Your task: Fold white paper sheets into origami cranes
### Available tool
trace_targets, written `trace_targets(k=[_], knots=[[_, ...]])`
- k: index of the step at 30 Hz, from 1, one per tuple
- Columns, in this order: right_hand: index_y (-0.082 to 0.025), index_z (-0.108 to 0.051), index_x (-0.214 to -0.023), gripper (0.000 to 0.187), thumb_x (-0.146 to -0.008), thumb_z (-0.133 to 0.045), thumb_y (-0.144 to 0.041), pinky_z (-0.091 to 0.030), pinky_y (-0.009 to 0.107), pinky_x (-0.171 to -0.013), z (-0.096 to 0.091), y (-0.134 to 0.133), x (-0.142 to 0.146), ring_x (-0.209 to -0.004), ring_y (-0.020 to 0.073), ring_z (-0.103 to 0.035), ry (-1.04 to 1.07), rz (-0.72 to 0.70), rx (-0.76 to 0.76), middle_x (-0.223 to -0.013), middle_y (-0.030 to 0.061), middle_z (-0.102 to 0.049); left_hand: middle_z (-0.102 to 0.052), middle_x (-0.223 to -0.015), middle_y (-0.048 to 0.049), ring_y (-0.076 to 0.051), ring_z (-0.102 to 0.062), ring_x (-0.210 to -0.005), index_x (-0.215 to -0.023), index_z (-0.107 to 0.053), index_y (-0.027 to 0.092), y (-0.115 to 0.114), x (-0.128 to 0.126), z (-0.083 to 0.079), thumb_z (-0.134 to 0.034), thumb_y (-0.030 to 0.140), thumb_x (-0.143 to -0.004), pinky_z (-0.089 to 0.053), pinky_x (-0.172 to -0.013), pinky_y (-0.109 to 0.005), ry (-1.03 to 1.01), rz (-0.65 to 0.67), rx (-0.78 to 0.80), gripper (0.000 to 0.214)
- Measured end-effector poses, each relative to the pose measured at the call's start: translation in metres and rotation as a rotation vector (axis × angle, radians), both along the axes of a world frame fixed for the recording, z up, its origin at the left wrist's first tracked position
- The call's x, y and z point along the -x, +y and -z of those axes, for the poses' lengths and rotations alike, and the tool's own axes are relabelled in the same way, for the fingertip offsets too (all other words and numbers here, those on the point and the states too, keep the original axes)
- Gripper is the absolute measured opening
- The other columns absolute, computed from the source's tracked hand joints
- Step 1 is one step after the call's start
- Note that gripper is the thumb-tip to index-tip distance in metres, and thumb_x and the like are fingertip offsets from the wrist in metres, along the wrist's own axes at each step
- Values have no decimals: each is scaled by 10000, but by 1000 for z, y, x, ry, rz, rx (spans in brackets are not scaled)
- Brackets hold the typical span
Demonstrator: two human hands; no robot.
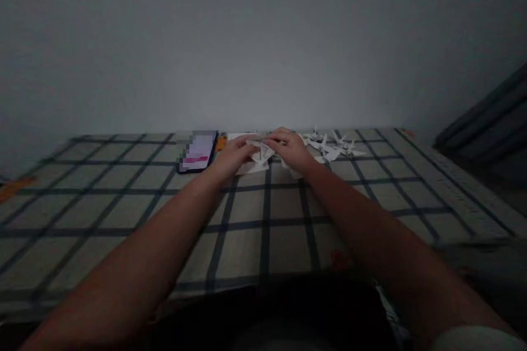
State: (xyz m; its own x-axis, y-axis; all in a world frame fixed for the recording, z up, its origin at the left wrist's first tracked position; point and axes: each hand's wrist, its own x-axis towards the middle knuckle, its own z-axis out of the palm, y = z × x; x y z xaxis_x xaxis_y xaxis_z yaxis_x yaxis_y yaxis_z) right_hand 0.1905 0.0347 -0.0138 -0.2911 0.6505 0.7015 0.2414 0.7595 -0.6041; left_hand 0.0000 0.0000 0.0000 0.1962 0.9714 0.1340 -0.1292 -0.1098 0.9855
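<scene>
Near the far edge of the cloth-covered table, my left hand (pixel 234 156) and my right hand (pixel 293 149) meet around a piece of folded white paper (pixel 261 157). Both have their fingers closed on it, one at each side, with the thumbs towards me. My fingers cover parts of the paper, and the dim light blurs its folds. More flat white paper (pixel 246 169) lies beneath and beside my hands. Just past my right hand sits a cluster of several folded white paper cranes (pixel 331 148) with pointed wings.
A smartphone (pixel 198 152) with a lit screen lies left of my left hand. Between them is a small orange item (pixel 221 143). The checked tablecloth (pixel 247 241) reaches back to a plain wall (pixel 263 44). Dark striped fabric (pixel 489 112) hangs at the right.
</scene>
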Motion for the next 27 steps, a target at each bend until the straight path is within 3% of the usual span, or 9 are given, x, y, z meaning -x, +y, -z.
trace_targets(k=[7, 15, 22, 27], knots=[[-196, -758, -836, 237, -923, -645, -385, -470, 338, -842, 0, 0, -3, -873, 172, -603, -53, -12, 60, -893, 56, -662, -718, -843, -45, -159, -632, -758, -825, -758, 148, -1, -7, -2, -791, 249, -629, -485, -696, -257, -89, -6, 50, 223], [-185, -759, -878, 232, -884, -664, -396, -477, 331, -859, 0, 1, -3, -894, 171, -616, 7, -63, 222, -944, 65, -688, -720, -833, -49, -155, -638, -747, -832, -736, 123, 3, -9, -5, -752, 208, -659, -521, -685, -245, -184, -8, 62, 193], [-177, -787, -914, 242, -852, -686, -388, -500, 327, -807, -3, -2, -1, -846, 181, -644, 133, -14, 400, -932, 62, -749, -745, -915, -93, -189, -695, -812, -969, -723, 122, 0, -8, -12, -608, 364, -886, -588, -766, -319, -294, 30, 125, 281], [-168, -779, -883, 289, -832, -687, -438, -497, 333, -777, -1, 1, -1, -790, 180, -631, 173, -18, 417, -874, 60, -738, -751, -990, -120, -199, -708, -867, -982, -717, 105, 2, -8, -9, -639, 317, -900, -592, -818, -346, -262, 3, 130, 240]])
